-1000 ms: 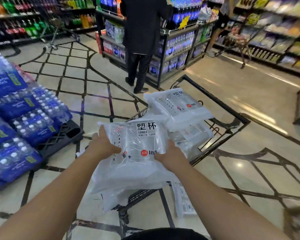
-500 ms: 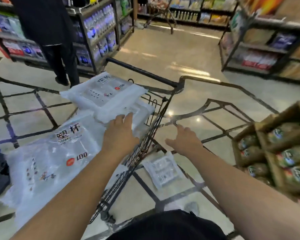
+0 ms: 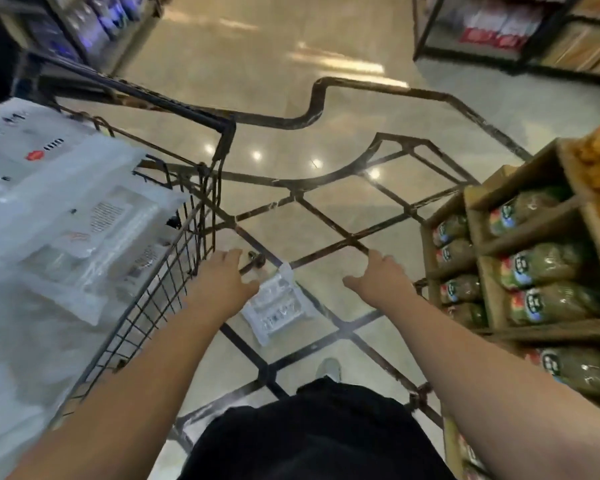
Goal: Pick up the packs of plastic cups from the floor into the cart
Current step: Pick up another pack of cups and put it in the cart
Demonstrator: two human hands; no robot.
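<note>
Both hands, left hand [image 3: 222,289] and right hand [image 3: 381,280], reach open toward a pack of plastic cups [image 3: 276,308] on the floor [image 3: 326,209] beside the loaded cart [image 3: 194,230].

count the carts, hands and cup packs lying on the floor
cart: 1
hands: 2, left hand and right hand
cup pack on the floor: 1
total: 4

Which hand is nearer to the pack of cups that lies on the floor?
Left. The left hand overlaps the left edge of the pack in view; the right hand is off to its right, with floor showing between.
</note>
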